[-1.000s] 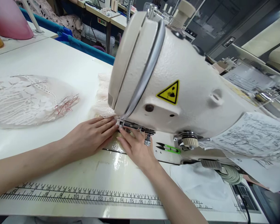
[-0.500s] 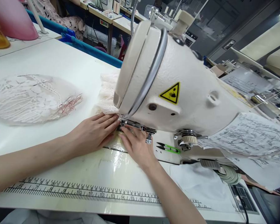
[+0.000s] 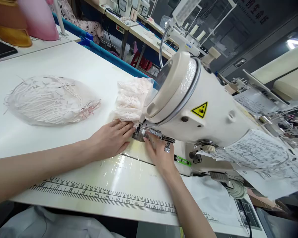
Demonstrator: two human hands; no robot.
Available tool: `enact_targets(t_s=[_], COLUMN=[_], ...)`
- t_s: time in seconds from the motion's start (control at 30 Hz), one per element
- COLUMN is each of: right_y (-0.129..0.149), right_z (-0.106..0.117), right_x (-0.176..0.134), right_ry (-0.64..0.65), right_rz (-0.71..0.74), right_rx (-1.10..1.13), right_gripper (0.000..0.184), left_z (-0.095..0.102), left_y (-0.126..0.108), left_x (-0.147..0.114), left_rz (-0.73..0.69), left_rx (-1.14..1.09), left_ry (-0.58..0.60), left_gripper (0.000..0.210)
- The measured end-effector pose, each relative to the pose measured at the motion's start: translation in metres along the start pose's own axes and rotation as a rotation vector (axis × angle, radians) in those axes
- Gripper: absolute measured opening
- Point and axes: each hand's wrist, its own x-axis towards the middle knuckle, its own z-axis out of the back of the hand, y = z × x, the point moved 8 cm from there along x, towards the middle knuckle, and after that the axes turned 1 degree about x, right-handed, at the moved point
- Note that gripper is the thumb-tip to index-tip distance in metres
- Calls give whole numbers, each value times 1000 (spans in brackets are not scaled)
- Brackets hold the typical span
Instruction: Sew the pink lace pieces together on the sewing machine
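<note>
Gathered, pale lace fabric (image 3: pixel 130 99) lies behind and beside the needle area of a cream sewing machine (image 3: pixel 211 96). My left hand (image 3: pixel 111 138) rests flat, palm down, its fingertips at the front edge of the lace, left of the presser foot (image 3: pixel 138 130). Under the machine head, right of the foot, is my right hand (image 3: pixel 162 153). Its thumb stretches toward the foot, and the other fingers are partly hidden behind metal parts. Green thread snips (image 3: pixel 182 161) lie just right of that hand, their blades covered by it.
A bundle of white lace in sheer fabric with loose threads (image 3: pixel 52 100) lies at left on the white table (image 3: pixel 99 71). A printed ruler (image 3: pixel 104 197) runs along the front. White cloth (image 3: pixel 211 195) and patterned sheets (image 3: pixel 258 148) are at right. A blue rail (image 3: pixel 111 56) edges the back.
The view has shifted, so the machine head sits lower and further right, and more gathered lace shows behind it. My right hand now covers the snips' blades. My left hand stays flat by the foot.
</note>
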Motion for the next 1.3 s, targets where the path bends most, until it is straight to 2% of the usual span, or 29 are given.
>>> enact_targets(t_s=[0.17,0.27,0.33,0.43,0.53,0.67,0.77,0.87,1.0,1.17,1.3], right_y=[-16,-14,-13,-15,-25,-41,-48,-51,-51,-50,-26], right_z=[30,56,69,79,75,55,40,34,35,43,49], right_x=[-5,-27,-46,-72,-87,-89,-87,-86,-86,-82,-76], right_ry=[-67,-133,-150,-148,-98,67,199,275,304,289,195], right_rz=[28,63,60,16,-58,-138,-147,-151,-127,-106,-145], right_rx=[-166,-152,-96,-63,-101,-221,-335,-381,-379,-388,-346], right_gripper=[45,33,23,20,28,45,52,50,55,50,52], left_z=[10,29,40,43,29,10,8,16,29,32,32], left_y=[2,9,17,23,20,24,36,52,62,53,49], left_x=[-2,-5,-3,7,22,36,39,35,23,10,-1], left_rz=[69,94,107,78,8,0,1,24,60,37,54], left_rx=[46,49,34,-28,-103,-117,-120,-96,-54,-48,-60], left_ry=[41,39,39,52,96,129,149,168,173,170,164], left_gripper=[42,32,36,29,19,21,26,28,31,37,36])
